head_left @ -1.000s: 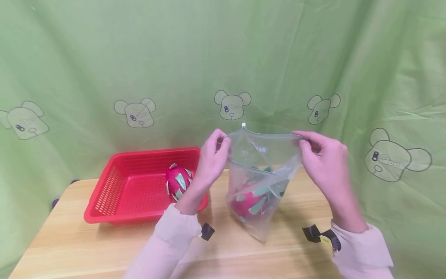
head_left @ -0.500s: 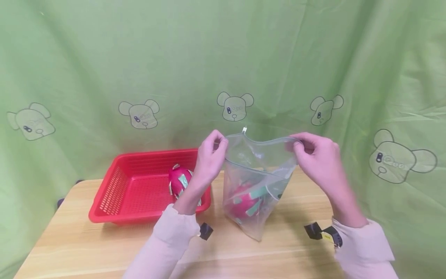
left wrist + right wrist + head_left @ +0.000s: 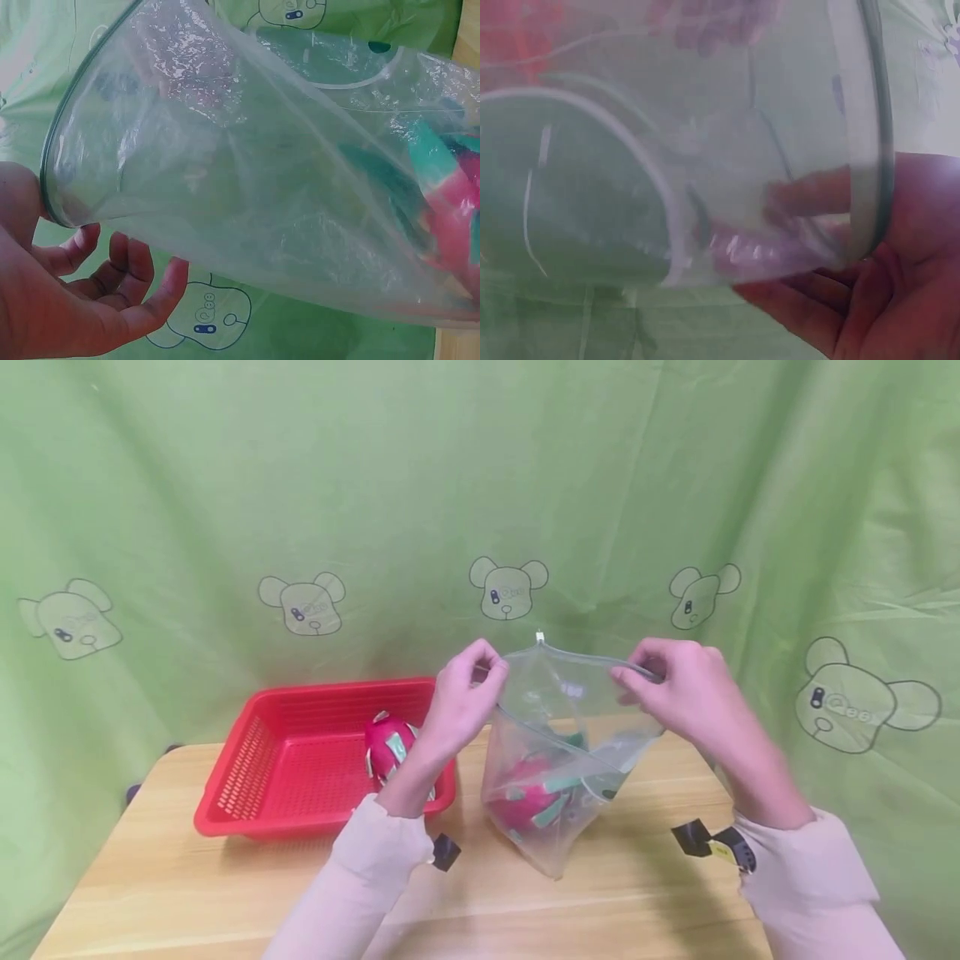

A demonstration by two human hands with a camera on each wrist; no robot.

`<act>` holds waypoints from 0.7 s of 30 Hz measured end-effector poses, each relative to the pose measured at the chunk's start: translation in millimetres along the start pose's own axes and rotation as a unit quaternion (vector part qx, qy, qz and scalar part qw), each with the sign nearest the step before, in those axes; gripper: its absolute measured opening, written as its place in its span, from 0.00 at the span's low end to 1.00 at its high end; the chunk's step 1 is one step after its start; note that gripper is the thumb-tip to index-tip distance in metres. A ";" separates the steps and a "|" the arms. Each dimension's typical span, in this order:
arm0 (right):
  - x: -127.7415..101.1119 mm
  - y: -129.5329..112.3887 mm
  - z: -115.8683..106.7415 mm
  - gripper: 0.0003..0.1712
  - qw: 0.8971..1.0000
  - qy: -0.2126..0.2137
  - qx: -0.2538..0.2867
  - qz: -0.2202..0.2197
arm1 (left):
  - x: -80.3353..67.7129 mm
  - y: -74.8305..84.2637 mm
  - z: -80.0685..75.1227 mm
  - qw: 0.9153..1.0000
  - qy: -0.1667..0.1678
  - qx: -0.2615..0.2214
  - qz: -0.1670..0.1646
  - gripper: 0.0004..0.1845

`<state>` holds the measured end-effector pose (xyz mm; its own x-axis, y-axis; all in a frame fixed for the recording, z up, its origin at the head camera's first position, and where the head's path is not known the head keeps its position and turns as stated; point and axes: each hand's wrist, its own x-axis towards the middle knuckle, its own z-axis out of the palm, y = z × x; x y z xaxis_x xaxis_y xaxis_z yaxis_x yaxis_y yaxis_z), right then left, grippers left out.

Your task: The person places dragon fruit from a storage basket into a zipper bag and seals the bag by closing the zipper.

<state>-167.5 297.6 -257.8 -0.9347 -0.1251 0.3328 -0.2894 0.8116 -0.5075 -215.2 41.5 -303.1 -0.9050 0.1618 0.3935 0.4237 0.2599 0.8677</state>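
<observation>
Near the tabletop's middle, a clear zip bag (image 3: 558, 760) stands with one dragon fruit (image 3: 525, 797) already inside. The left hand (image 3: 465, 697) and right hand (image 3: 678, 689) each pinch its open rim at opposite ends; sealing looks left. Behind, a second fruit (image 3: 387, 750) waits in the red basket (image 3: 247, 777) at the left rear.

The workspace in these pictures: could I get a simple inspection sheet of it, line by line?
Surface: light wooden table, bare wood at the front.
Job's things: clear plastic zip bag held upright, one pink dragon fruit with green scales inside; mouth open.
Clutter: red perforated plastic basket on the table, holding a second dragon fruit.
Grippers: left hand and right hand each pinch the bag's top rim.
Cables: nothing seen; small black wrist cameras only.
Surroundings: green cloth backdrop with bear prints.
</observation>
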 end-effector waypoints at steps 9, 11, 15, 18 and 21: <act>-3.6 12.2 -3.8 0.18 0.999 0.038 0.018 0.019 | 3.0 4.5 -0.3 1.000 -0.019 0.014 0.018 0.05; -3.7 14.0 -2.1 0.19 0.999 0.044 0.010 0.020 | 3.2 4.3 0.0 1.000 -0.018 0.012 0.016 0.05; -5.1 19.1 2.5 0.22 0.998 0.066 0.006 0.018 | 2.7 2.8 0.5 1.000 -0.010 0.006 0.011 0.04; -5.8 21.5 5.0 0.22 0.996 0.072 0.044 0.023 | 1.8 2.4 0.4 1.000 -0.013 0.007 0.012 0.03; -6.1 20.7 6.4 0.22 0.993 0.072 0.086 0.039 | -0.3 3.2 0.2 0.999 -0.034 0.012 0.017 0.02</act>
<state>-169.1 311.5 -275.4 -0.9201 0.0266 0.3907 -0.2599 0.7049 -0.6600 -213.5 42.5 -300.5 -0.8855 0.2346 0.4010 0.4561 0.2748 0.8464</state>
